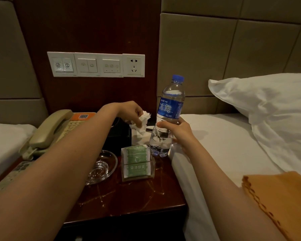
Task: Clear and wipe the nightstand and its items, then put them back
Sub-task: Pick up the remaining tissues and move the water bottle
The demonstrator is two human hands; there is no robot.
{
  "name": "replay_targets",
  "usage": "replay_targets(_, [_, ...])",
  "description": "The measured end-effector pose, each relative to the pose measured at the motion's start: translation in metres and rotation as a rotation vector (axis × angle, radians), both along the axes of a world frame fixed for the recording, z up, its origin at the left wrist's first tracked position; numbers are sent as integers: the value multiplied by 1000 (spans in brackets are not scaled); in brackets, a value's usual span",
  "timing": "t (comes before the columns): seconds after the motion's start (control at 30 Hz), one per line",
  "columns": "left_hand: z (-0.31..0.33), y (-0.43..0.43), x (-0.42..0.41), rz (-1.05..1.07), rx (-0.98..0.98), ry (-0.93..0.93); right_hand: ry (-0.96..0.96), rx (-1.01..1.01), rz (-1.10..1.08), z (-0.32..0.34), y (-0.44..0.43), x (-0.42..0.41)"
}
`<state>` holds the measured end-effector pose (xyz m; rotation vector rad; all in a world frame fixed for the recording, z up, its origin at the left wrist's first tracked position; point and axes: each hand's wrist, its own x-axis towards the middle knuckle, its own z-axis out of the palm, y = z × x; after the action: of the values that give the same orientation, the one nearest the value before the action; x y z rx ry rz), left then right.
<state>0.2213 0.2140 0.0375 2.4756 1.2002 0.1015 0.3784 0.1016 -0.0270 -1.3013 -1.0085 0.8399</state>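
Observation:
The dark wooden nightstand [129,200] stands between two beds. My right hand [179,131] grips a clear water bottle [169,108] with a blue label and cap, tilted at the nightstand's right rear edge. My left hand [132,112] pinches a crumpled white tissue [142,122] above a black tissue box [118,134]. In front stand a clear holder of green packets [137,162] and a glass ashtray [101,167]. A beige telephone [54,129] sits at the left, and a remote control [12,174] lies partly under my left forearm.
A white switch and socket panel [96,65] is on the wooden wall behind. The right bed [224,145] has a white sheet, a pillow [271,108] and an orange cloth [281,197] near its edge. Another white bed [5,140] is at the left.

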Motion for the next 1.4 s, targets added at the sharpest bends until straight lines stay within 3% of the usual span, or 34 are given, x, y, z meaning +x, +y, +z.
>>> replay_targets(0.23, [3,-12,-12,95,68,-185,-61,-2,-26,2,0,-10])
replay_targets(0.47, [2,-44,-33,157,153,-282,-320,2,-117,3,-9,-28])
replay_targets(0.77, [-1,-96,-77,215,115,-390,-413,22,-225,-1,-30,-47])
replay_targets(1.0, [9,-150,-110,205,9,-537,-529,355,-552,15,-79,-97])
replay_targets(1.13, [4,-193,-125,150,48,-566,-355,281,-164,22,-108,-137])
replay_targets(1.27, [-26,-230,-151,28,140,-337,-135,51,305,11,-134,-170])
replay_targets(1.4, [-53,-254,-179,72,90,-352,22,-70,512,-18,-155,-190])
